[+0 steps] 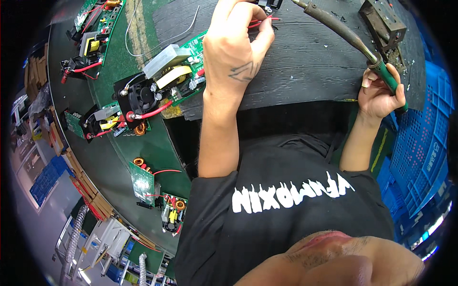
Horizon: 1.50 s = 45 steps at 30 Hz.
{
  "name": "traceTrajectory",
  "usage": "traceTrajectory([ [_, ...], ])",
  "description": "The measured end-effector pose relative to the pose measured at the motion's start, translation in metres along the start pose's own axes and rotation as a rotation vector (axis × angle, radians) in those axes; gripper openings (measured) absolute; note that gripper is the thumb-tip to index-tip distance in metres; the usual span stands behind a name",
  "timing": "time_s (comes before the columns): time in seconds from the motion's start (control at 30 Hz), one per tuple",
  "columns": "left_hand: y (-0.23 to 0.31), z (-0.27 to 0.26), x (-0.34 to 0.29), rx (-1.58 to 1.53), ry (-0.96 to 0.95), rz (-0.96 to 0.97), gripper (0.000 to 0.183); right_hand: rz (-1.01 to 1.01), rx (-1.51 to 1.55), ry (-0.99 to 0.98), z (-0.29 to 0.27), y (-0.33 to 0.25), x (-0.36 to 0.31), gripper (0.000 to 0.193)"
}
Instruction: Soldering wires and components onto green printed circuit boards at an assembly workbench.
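Observation:
My right hand [379, 93] is wrapped round the green handle of a soldering iron [336, 29]. The iron's tip points up and left, apart from my left hand [236, 47]. Thumb and fingers of that left hand are closed on thin red wires [255, 24], whose ends stick out past the thumb. Just beyond the fingertips, at the top edge, is a black part [271, 4], partly cut off. Beside my left wrist lies a green circuit board [196, 47] with a black fan [141, 97], a grey metal block [164, 61] and a thick red wire [157, 110].
A metal iron stand [383, 24] sits on the black work mat [305, 66] at the far right. Solder wire [183, 32] curls across the bench. More circuit boards [98, 35] lie along the left. A blue plastic crate [422, 138] stands to the right.

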<state>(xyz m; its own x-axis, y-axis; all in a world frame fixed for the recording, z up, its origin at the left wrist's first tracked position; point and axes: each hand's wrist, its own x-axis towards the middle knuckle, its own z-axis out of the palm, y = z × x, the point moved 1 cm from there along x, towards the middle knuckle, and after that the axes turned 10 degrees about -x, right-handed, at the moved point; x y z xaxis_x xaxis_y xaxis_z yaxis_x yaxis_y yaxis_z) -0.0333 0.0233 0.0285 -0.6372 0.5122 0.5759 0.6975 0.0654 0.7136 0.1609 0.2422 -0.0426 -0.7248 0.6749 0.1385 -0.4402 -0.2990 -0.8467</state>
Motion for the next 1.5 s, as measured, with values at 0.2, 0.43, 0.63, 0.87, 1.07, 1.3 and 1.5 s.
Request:
traceTrajectory([
  [0.2,-0.002,-0.001,-0.001,-0.062,-0.024,-0.158,0.015,0.024,0.026,-0.015,-0.005,0.001,0.000,0.056],
  [0.43,-0.002,0.001,-0.001,-0.021,-0.017,-0.098,0.014,0.026,0.026,0.030,-0.004,0.001,0.001,0.055],
  [0.63,0.000,0.001,-0.002,0.009,-0.033,-0.098,0.014,0.029,-0.012,-0.018,0.003,0.002,-0.001,0.058],
  [0.87,-0.014,0.009,-0.003,-0.142,0.097,0.083,0.016,0.071,-0.094,-0.073,0.009,0.003,-0.004,0.058],
  [1.07,-0.012,0.012,-0.003,-0.120,0.102,0.071,0.019,0.077,-0.195,-0.042,0.013,0.002,-0.004,0.058],
  [1.3,0.007,0.006,-0.001,-0.043,0.013,-0.124,0.020,0.080,-0.309,0.013,0.014,0.002,-0.004,0.059],
  [1.5,-0.017,0.014,-0.007,-0.226,0.207,0.186,0.020,0.073,-0.332,0.016,0.019,0.004,-0.004,0.058],
])
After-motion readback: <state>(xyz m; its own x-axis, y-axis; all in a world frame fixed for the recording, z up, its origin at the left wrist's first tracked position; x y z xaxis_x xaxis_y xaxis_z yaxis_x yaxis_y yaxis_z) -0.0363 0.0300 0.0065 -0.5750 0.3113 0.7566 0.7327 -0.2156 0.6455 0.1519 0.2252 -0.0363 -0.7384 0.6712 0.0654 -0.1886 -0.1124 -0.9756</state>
